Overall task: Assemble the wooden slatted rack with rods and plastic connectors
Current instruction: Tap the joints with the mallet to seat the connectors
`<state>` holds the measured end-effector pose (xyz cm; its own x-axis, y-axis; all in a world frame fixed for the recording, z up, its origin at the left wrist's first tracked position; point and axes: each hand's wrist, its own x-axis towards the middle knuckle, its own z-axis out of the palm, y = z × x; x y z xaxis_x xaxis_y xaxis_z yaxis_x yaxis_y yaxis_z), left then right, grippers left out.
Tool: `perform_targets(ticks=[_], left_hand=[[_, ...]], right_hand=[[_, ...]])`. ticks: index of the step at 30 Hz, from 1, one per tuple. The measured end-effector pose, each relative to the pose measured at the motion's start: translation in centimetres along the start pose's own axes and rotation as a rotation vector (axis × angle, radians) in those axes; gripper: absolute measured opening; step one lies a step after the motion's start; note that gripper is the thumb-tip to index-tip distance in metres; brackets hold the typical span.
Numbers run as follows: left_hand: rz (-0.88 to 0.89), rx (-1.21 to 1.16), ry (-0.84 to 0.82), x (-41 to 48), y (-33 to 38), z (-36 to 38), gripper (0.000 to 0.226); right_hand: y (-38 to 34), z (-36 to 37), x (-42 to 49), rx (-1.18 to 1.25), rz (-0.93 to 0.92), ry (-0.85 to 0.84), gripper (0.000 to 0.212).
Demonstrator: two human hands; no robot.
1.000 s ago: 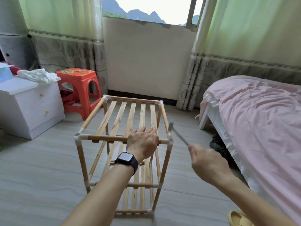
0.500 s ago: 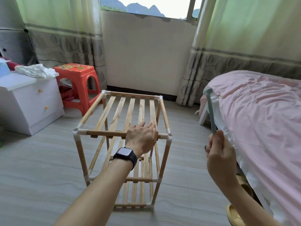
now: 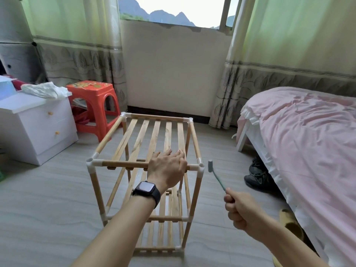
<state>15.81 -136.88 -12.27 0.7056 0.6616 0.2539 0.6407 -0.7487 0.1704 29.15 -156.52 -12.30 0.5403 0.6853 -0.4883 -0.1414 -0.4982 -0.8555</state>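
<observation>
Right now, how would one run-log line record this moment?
left hand: presses on rack top | right hand: grips small hammer | hammer head: beside near right corner connector, contact unclear

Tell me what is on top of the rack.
Only the left hand lies on the top slats of the rack, across the near rod. It covers part of that rod and the slat ends beneath it.

A home bedroom: pink-covered bed (image 3: 308, 135), white drawer cabinet (image 3: 40, 128), long curtains (image 3: 77, 35) flanking the window (image 3: 173, 8)
</observation>
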Motion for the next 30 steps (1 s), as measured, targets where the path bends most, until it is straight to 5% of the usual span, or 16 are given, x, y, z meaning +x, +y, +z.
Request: perform_targets(ticks=[4,10,16,22,30], left_hand=[[0.043,-0.029,-0.008,-0.8,-0.7,-0.9,0.065],[0.117,-0.012,0.024,-2.9,-7.0,-3.1,0.071],[-0.146,-0.044,0.053,-5.6,-13.3,-5.5,0.069],[-0.215,-0.152,0.007,-6.2,-10.6,-6.6,0.052],[-0.278,-0.147,-0.205,-5.0,-0.9,-4.0,0.073]], right_hand=[[-2.3,0.4,0.5,0.126,-0.137,0.113,0.042],[-5.3,3.4,1.5,-0.051,-0.447,0.152,0.042],[-7.3,8.3,2.9,-0.288,-0.743,0.155,0.042],[-8.8,11.8,6.5,-0.476,-0.865,0.236,0.039],[-8.4,10.8,10.1,-0.779,-0.82,0.431,0.04]])
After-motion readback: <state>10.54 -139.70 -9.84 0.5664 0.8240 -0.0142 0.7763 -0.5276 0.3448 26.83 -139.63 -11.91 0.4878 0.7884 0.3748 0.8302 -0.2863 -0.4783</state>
